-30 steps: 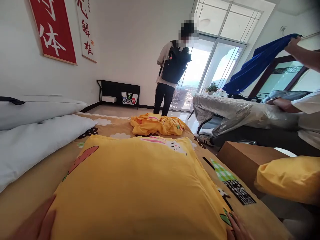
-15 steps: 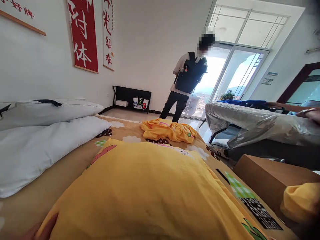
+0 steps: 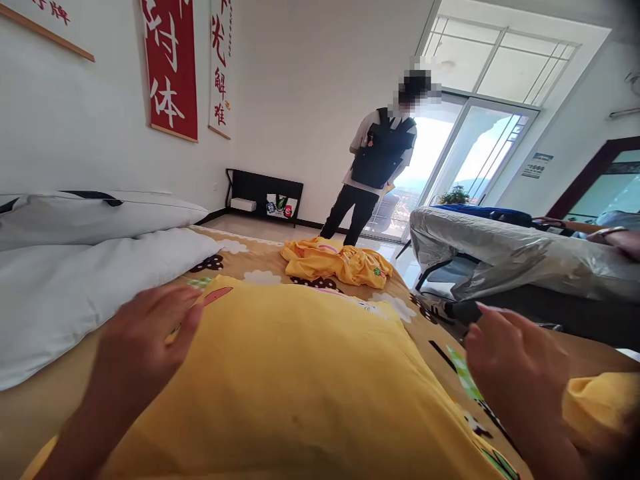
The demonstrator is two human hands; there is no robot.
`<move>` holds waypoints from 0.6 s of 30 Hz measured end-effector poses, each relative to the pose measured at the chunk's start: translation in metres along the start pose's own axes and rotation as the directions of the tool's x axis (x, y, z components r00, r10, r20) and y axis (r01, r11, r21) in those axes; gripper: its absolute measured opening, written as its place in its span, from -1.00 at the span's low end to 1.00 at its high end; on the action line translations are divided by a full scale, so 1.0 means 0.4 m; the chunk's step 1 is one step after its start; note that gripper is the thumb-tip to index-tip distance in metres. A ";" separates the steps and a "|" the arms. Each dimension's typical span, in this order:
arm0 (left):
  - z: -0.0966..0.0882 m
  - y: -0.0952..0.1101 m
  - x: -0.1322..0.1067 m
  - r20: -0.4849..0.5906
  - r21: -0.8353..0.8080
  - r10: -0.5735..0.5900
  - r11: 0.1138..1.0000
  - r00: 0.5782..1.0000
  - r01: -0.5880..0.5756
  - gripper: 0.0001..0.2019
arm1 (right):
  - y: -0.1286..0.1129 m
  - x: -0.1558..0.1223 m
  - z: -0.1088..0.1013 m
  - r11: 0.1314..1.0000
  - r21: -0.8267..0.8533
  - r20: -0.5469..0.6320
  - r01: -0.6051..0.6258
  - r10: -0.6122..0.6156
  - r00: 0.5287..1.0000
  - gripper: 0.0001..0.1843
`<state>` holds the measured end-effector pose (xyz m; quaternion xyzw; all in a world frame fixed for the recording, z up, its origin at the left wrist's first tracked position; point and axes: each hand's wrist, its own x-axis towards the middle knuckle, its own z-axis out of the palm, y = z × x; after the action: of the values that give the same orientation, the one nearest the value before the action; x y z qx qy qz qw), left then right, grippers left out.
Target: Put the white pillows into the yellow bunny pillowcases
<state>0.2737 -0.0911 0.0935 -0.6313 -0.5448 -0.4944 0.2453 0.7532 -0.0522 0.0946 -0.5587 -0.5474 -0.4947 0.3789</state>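
A plump yellow pillow (image 3: pixel 295 380) with cartoon prints lies on the patterned bed (image 3: pixel 250 263) right in front of me. My left hand (image 3: pixel 143 340) hovers over the pillow's left edge, fingers stretched out and holding nothing. My right hand (image 3: pixel 515 373) is raised over the pillow's right side, fingers loosely bent and apart, with nothing in it. A crumpled yellow pillowcase (image 3: pixel 337 260) lies farther up the bed.
White pillows (image 3: pixel 75 280) are stacked on the left. A person with a black backpack (image 3: pixel 380 167) stands by the glass door. A silver-covered board (image 3: pixel 505 250) and another person's arm (image 3: pixel 615 240) are to the right. A yellow cushion (image 3: pixel 597 403) sits at the lower right.
Both my hands have risen from the pillow's near corners into view above its sides. The view has tilted slightly; the standing person has barely moved.
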 end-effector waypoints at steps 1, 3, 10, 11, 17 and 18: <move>0.050 0.040 0.066 0.089 -0.020 0.049 0.999 0.995 -0.048 -0.72 | -0.060 0.071 0.025 0.998 0.049 -0.008 0.049 -0.048 0.999 -0.63; 0.166 0.111 0.173 0.275 -0.059 0.138 0.990 0.951 -0.127 -0.61 | -0.189 0.163 0.083 0.982 0.174 0.058 0.073 -0.084 0.995 -0.57; 0.509 0.069 0.023 0.807 -0.041 0.007 0.998 0.591 0.045 -0.47 | -0.440 -0.051 0.340 0.892 0.298 0.886 -0.340 -0.125 0.447 -0.53; 0.526 0.040 -0.013 0.827 -0.038 -0.009 0.997 0.562 0.072 -0.45 | -0.432 -0.086 0.369 0.889 0.293 0.905 -0.352 -0.139 0.403 -0.53; 0.550 -0.065 -0.033 0.860 0.073 -0.138 0.986 0.490 0.150 -0.46 | -0.244 -0.148 0.472 0.902 0.109 0.948 -0.418 0.033 0.317 -0.50; 0.552 -0.069 -0.029 0.863 0.073 -0.142 0.985 0.485 0.158 -0.45 | -0.213 -0.158 0.476 0.900 0.072 0.947 -0.431 0.074 0.312 -0.49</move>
<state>0.3280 0.0990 -0.0096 -0.7458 -0.6429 -0.1361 -0.1095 0.7010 0.1261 -0.0191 -0.7501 -0.6382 0.0691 0.1589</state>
